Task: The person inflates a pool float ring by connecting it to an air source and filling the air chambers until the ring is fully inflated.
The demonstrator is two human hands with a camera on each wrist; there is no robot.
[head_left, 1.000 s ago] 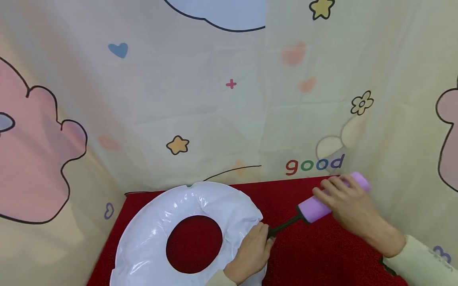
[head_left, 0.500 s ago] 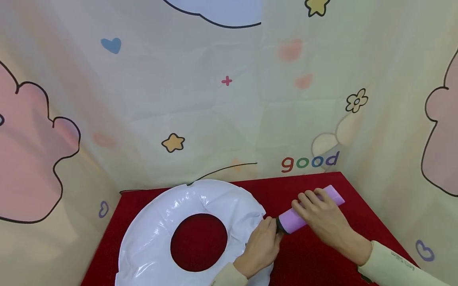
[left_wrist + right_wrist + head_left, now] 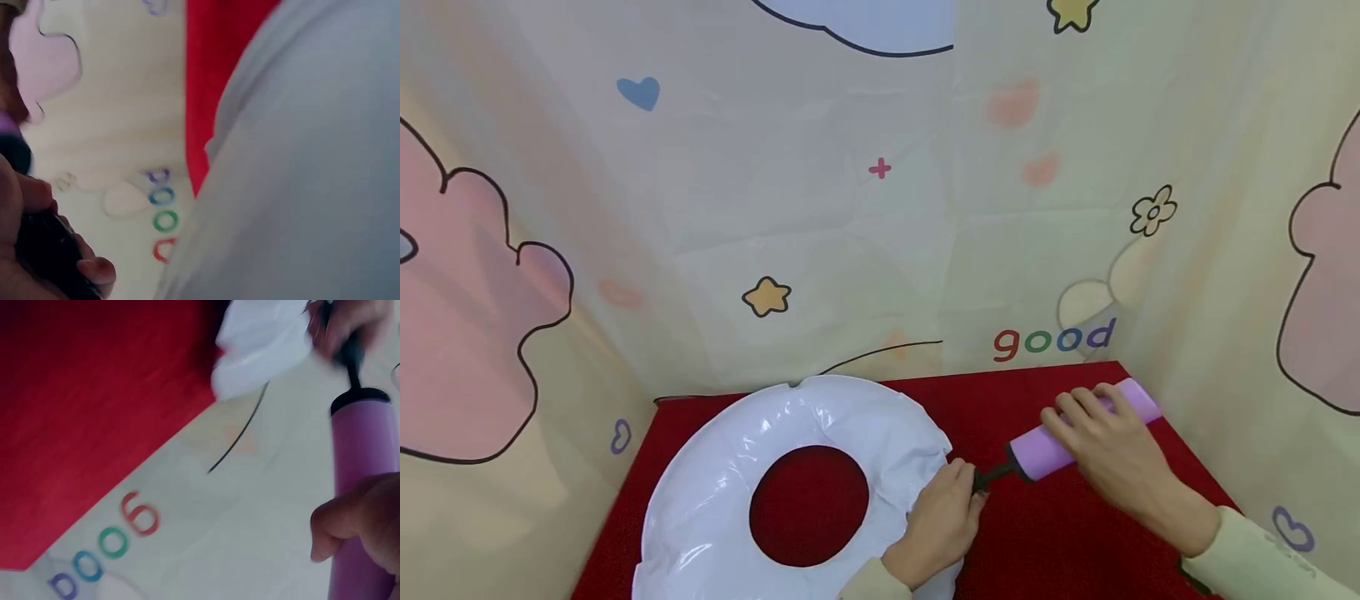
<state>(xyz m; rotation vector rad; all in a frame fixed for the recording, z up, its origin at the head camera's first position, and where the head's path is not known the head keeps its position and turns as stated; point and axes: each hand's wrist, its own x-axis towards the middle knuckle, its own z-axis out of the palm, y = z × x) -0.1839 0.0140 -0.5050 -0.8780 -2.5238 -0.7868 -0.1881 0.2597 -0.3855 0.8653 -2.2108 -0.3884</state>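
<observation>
A purple hand pump [image 3: 1043,452] slants above the red surface, its black rod [image 3: 997,473] partly drawn out. My right hand [image 3: 1108,442] grips the purple barrel, fingers wrapped round it. At the rod's other end my left hand [image 3: 934,518] holds the black handle [image 3: 47,250], curled fingers showing in the left wrist view. A white inflatable swim ring [image 3: 700,492], plump with some creases on its right side, lies just left of that hand. The left hand covers part of the ring's right edge, and whether the pump joins the ring there is hidden.
The red cloth surface [image 3: 1037,550] shows through the ring's hole and on the right. Printed curtains [image 3: 820,217] with stars, hearts and the word "good" stand behind and on both sides.
Half a second ago the barrel slid down the rod to meet my left hand. Now it has moved back up and right, baring a short length of rod. The ring stays almost in place.
</observation>
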